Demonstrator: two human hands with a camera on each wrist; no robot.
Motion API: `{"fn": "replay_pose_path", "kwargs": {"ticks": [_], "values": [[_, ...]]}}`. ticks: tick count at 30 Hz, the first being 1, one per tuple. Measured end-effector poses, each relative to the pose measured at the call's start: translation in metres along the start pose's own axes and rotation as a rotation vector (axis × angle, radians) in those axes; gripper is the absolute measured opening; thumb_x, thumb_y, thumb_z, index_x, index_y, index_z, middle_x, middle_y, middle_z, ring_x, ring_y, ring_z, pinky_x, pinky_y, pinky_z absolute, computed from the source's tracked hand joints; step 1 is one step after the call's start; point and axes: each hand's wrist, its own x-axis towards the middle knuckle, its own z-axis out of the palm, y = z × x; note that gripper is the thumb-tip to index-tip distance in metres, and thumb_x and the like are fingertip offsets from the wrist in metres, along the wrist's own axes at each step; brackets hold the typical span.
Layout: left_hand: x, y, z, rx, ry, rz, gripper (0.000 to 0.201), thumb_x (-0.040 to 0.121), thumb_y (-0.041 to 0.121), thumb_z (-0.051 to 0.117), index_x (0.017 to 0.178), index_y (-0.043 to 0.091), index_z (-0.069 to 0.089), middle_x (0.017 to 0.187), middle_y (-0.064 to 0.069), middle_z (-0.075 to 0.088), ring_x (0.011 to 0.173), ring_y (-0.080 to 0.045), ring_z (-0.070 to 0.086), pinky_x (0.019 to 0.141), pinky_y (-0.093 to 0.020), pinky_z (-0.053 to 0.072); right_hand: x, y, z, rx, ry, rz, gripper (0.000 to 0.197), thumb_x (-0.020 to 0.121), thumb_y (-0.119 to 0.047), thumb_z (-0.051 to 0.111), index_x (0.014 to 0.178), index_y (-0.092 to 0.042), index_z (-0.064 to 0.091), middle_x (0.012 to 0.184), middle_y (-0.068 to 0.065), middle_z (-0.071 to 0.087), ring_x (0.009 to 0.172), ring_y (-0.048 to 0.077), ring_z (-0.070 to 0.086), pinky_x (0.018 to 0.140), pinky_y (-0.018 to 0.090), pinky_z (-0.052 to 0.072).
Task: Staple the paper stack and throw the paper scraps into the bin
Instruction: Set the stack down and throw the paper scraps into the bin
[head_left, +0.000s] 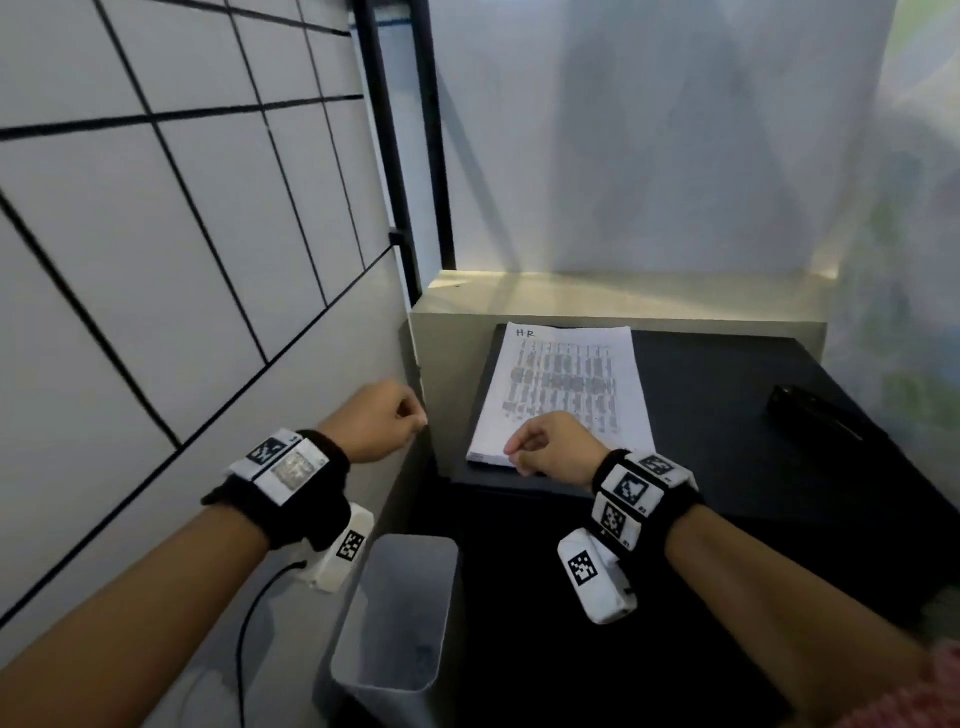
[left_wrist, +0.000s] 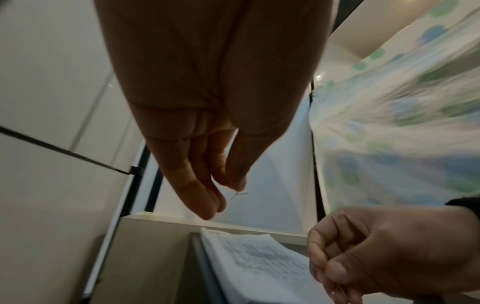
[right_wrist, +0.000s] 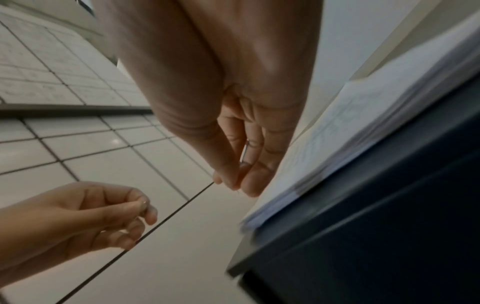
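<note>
— Your forearms filled the bottom of the head view, each with a black wrist band (head_left: 311, 499) carrying white marker blocks; what did my hands hold?

— Your left hand (head_left: 376, 421), left of centre, was curled, thumb against fingertips; the left wrist view showed a thin bent wire (left_wrist: 239, 195) pinched at the thumb tip. Your right hand (head_left: 553, 449), at centre, was also narrowed to a pinch; the right wrist view showed a small metal sliver (right_wrist: 245, 152) caught between thumb and fingers.

— Where was the paper stack?

— The paper stack (head_left: 563, 384) lay flat just above centre, on the left part of a black desk (head_left: 727, 467), printed side up with handwriting at its top left corner; your right hand was over its near corner, though I could not tell whether it touched the sheets.

— And the rest?

— The bin (head_left: 358, 670), pale and rectangular, stood at lower centre, below your left wrist and beside the desk; I could not make out what lay inside it. The black stapler (head_left: 813, 418) rested at the right of the desk, well apart from the stack; a white tiled wall (head_left: 156, 260) with dark lines filled the left half of the frame.
</note>
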Motion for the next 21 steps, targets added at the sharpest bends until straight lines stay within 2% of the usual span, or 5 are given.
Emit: {"fn": "replay_pose_path", "kwargs": {"ticks": [4,7,12,17,21], "values": [[-0.017,-0.049,0.01,-0.042,0.03,-0.116,0.013,0.088,0.011,0.056,0.076,0.014,0.058,0.063,0.009,0.054,0.066,-0.014,0.056,0.071,-0.023,0.04,0.019,-0.019,0.062,-0.035,-0.111,-0.039,0.03,0.084,0.003,0.059,0.065,-0.02,0.059,0.063,0.003,0.061,0.052,0.006,0.057,0.067,0.022,0.05],[-0.025,-0.087,0.037,-0.075,-0.005,-0.206,0.013,0.088,0.01,0.055,0.075,0.014,0.058,0.072,-0.006,0.063,0.075,-0.021,0.061,0.069,-0.023,0.041,0.025,-0.027,0.102,-0.092,-0.175,-0.051,0.025,0.084,0.0,0.059,0.068,-0.02,0.062,0.067,0.004,0.065,0.056,0.007,0.059,0.073,0.027,0.052],[-0.033,-0.132,0.083,-0.126,-0.149,-0.359,0.017,0.088,0.006,0.049,0.088,0.002,0.066,0.1,-0.021,0.072,0.095,-0.032,0.068,0.077,-0.03,0.05,0.029,-0.021,0.161,-0.326,-0.288,-0.075,0.021,0.085,-0.003,0.054,0.097,-0.008,0.071,0.107,0.009,0.07,0.101,0.02,0.063,0.084,0.025,0.05],[-0.033,-0.171,0.12,-0.071,-0.231,-0.479,0.022,0.089,0.011,0.05,0.102,0.0,0.064,0.111,-0.018,0.069,0.104,-0.031,0.064,0.084,-0.031,0.049,0.058,0.023,0.207,-0.327,-0.358,0.084,0.025,0.088,-0.003,0.053,0.108,-0.003,0.068,0.118,0.011,0.067,0.112,0.022,0.061,0.09,0.021,0.043],[-0.031,-0.188,0.145,-0.048,-0.272,-0.524,0.023,0.088,0.019,0.05,0.1,0.007,0.064,0.112,-0.014,0.069,0.103,-0.03,0.065,0.088,-0.034,0.051,0.081,0.062,0.233,-0.296,-0.342,0.256,0.023,0.087,-0.005,0.056,0.106,-0.002,0.069,0.115,0.016,0.067,0.109,0.027,0.061,0.085,0.027,0.045]]}}
